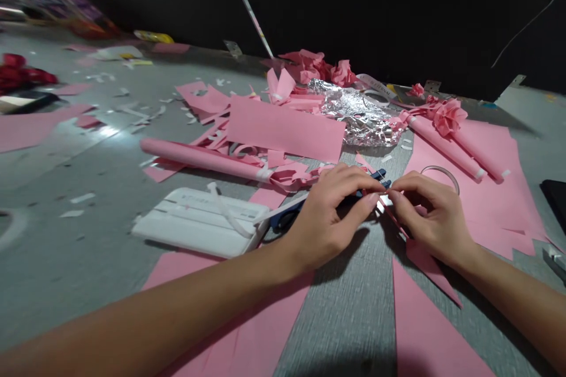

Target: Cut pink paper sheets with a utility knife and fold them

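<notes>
My left hand (pixel 329 218) and my right hand (pixel 431 218) meet over the grey table (pixel 354 306), fingers pinched together on a small folded piece of pink paper (pixel 384 199) with a white bit at its tip. Blue-handled scissors (pixel 287 216) lie under my left hand. A clear tape ring (pixel 442 172) sits just behind my right hand. Pink paper strips (pixel 424 318) lie under both forearms.
A white flat case (pixel 198 221) lies left of my left hand. Rolled pink paper tubes (pixel 198 156) (pixel 446 144), a pink sheet (pixel 283 126), crumpled foil (pixel 358 112), paper flowers (pixel 448 115) and scraps cover the table behind. A black object (pixel 556 200) is at the right edge.
</notes>
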The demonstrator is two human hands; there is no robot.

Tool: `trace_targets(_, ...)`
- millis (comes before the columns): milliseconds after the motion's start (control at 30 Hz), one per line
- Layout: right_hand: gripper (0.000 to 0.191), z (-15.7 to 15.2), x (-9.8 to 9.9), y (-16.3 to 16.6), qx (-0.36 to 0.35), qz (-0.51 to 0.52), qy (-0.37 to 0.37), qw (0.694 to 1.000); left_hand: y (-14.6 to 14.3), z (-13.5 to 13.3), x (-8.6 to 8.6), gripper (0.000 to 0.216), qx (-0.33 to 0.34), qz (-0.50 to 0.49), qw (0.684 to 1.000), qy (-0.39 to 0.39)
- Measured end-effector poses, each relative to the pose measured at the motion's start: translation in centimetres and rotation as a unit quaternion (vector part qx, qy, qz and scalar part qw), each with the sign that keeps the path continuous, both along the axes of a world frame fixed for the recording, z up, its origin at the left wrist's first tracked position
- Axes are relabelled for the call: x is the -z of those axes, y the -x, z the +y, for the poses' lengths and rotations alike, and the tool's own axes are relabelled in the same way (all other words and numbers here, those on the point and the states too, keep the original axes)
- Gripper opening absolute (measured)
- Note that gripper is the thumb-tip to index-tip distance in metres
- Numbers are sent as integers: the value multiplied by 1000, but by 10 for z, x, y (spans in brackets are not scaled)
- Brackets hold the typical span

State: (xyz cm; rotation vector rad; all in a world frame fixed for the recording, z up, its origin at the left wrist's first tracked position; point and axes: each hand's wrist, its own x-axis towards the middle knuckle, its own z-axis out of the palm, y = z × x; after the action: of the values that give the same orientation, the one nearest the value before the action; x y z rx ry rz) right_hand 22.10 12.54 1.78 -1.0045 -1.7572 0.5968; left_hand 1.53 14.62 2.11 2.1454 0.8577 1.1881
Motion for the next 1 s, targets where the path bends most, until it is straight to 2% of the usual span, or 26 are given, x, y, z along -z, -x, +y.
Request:
trace_targets(233, 11, 0, -1, -1, -17, 8, 36, 999, -4, 4, 14, 9, -63, 43, 996, -51)
trace_targets(467, 14, 2, -1, -2, -21, 3, 46, 999, -3, 5, 17, 4, -51, 44, 996, -65)
trace_targets(733, 36, 7, -5, -10, -114, 34, 95, 988, -2, 5, 13, 6, -39, 51, 997, -50)
trace_targets(1000, 27, 9, -7, -8, -163, 45, 136, 976, -3, 5, 10, 14, -29, 80, 996, -27)
